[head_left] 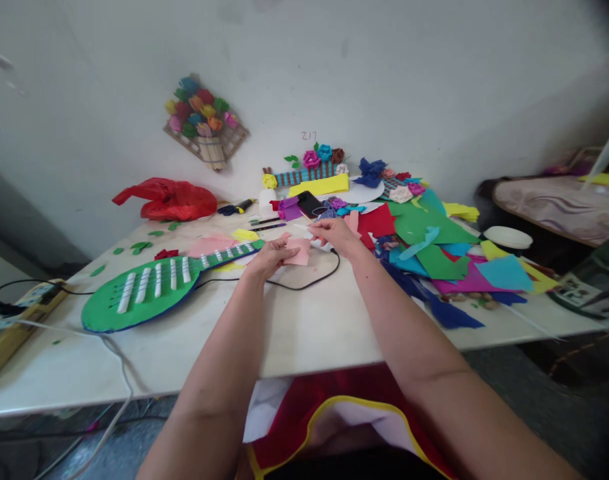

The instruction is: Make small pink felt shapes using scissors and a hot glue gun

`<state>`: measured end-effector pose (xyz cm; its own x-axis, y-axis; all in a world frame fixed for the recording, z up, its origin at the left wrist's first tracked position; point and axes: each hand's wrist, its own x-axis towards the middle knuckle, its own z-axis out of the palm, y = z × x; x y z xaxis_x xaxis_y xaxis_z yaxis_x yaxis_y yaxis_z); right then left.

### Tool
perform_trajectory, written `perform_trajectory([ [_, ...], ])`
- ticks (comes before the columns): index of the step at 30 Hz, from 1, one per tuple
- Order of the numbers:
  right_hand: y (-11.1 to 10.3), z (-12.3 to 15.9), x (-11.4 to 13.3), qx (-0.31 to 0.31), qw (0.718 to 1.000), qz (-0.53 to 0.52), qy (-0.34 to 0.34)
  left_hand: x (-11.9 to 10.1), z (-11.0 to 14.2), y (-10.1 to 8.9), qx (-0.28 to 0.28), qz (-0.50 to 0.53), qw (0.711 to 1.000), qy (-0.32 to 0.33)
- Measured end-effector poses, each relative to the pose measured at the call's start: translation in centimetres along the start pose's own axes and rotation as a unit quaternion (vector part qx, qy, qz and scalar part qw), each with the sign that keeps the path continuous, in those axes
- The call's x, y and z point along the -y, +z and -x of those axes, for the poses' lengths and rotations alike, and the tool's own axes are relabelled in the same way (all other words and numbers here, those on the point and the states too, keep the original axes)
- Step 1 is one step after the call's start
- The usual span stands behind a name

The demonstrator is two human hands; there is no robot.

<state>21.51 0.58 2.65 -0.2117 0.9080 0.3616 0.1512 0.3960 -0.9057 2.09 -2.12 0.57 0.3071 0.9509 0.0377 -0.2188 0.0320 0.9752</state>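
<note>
My left hand grips a small pink piece of paper over the middle of the white table, fingers curled on its left edge. My right hand is pinched closed just above the paper's top right; what it holds is too small to make out. A black cable loops on the table right below both hands. A green paper guitar with white strips lies to the left of my left hand.
A heap of coloured paper sheets covers the table's right side. Paper flowers, a black phone, pens and a glue bottle sit at the back. A red plastic bag lies far left. A power strip rests at the left edge.
</note>
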Motion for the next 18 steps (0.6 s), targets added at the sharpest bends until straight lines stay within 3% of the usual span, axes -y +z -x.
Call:
perform_trajectory([
  [10,1.5,0.4,1.3,-0.019,0.993,0.102,-0.051,0.0,-0.2,0.3,0.006,0.044,0.999,0.025],
  [18,2.2,0.5,1.4,-0.017,0.979,0.144,-0.144,0.2,-0.4,0.2,0.001,0.055,0.998,0.042],
])
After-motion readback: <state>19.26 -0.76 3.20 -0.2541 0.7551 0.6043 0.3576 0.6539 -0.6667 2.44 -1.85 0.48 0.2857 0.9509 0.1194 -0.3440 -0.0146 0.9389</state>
